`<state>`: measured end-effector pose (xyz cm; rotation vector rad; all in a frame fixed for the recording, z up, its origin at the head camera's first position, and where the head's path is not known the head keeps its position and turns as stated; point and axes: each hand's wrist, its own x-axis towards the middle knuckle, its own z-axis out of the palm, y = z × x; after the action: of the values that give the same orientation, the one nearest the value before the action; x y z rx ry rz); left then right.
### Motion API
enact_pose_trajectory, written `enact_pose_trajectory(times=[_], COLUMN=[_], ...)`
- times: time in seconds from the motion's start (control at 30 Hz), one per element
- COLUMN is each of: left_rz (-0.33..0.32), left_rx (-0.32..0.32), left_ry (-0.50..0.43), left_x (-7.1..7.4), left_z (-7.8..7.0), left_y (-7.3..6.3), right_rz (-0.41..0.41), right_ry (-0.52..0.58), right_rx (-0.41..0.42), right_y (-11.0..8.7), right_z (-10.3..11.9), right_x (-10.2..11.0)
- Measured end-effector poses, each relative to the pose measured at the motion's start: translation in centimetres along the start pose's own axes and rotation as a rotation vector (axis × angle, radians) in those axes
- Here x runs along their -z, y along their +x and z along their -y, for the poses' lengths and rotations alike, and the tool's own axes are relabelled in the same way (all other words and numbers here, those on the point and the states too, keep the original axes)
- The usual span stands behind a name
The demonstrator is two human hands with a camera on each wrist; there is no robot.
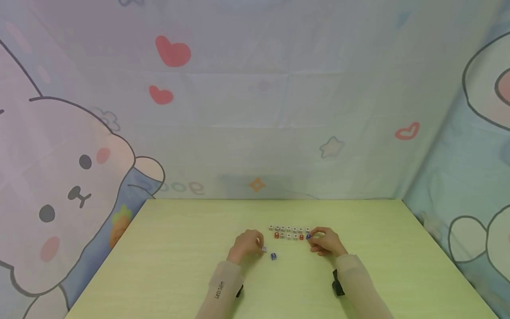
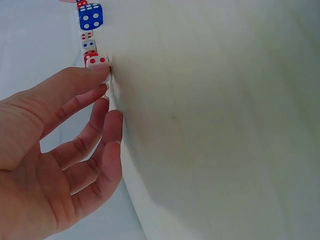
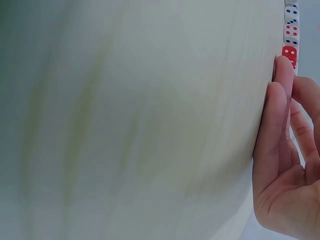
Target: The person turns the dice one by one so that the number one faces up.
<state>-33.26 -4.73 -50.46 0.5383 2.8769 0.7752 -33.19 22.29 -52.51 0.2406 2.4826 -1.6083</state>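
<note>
My left hand [image 1: 248, 244] is over the table, left of the dice rows. Its thumb and forefinger pinch a white die [image 2: 97, 61], whose upper face shows red pips; the other fingers curve loosely. Just right of it lies a loose blue die [image 1: 273, 256] with white pips. At the right end of the front row my right hand [image 1: 327, 242] holds another blue die [image 1: 308, 237] between thumb and forefinger. That die is hidden behind the fingers in the right wrist view, where a red die [image 3: 289, 54] shows just beyond the fingertips.
Two rows of dice run side by side across the table [image 1: 159, 266]. The back row has several white dice [image 1: 288, 229]; the front row mixes white dice with a red die [image 1: 276, 235] at its left end. A printed cloth [image 1: 255, 110] hangs behind the table.
</note>
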Motion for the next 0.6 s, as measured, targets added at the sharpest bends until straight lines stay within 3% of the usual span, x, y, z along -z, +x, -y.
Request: enact_pose_trajectory(times=[0.6], left_rz=[-0.017], left_rx=[-0.021], left_ry=[-0.016], left_x=[0.24], left_z=[0.07], left_y=[-0.35], right_rz=[-0.017], right_ry=[-0.020], right_rx=[-0.003], right_y=[0.17], right_z=[-0.10], right_x=[-0.08])
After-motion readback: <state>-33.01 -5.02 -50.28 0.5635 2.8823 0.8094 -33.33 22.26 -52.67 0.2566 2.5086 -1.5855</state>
